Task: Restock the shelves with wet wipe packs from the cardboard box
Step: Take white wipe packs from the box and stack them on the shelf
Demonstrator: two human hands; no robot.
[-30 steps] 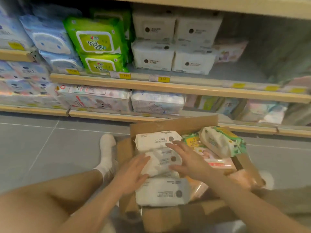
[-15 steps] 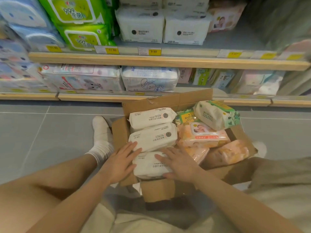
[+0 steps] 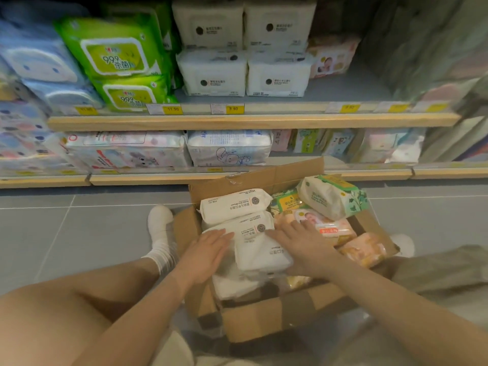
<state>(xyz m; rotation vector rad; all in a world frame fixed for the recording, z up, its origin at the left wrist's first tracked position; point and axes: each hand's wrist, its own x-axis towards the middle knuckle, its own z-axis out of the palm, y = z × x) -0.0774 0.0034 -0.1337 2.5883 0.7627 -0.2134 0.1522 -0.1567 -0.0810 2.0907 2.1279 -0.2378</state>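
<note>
An open cardboard box [image 3: 264, 320] stands on the floor between my legs. A row of white wet wipe packs fills its left side; the far one [image 3: 232, 204] lies flat. The nearest white pack [image 3: 260, 253] is raised and overlaps the middle one [image 3: 248, 224]. My left hand [image 3: 208, 252] presses its left side with straight fingers. My right hand [image 3: 303, 244] lies flat against its right side. Matching white packs [image 3: 214, 72] are stacked on the middle shelf [image 3: 250, 121].
In the box's right half lie a green-and-white pack [image 3: 330, 196], a pink baby-print pack [image 3: 332, 228] and orange packs [image 3: 364, 249]. Green packs [image 3: 118, 56] and blue packs [image 3: 39, 62] fill the shelf's left. Bare shelf board [image 3: 343, 88] shows right of the white stacks.
The nearest white pack has come up out of its slot between my two hands and now overlaps the middle pack. The view has tilted up towards the shelves.
</note>
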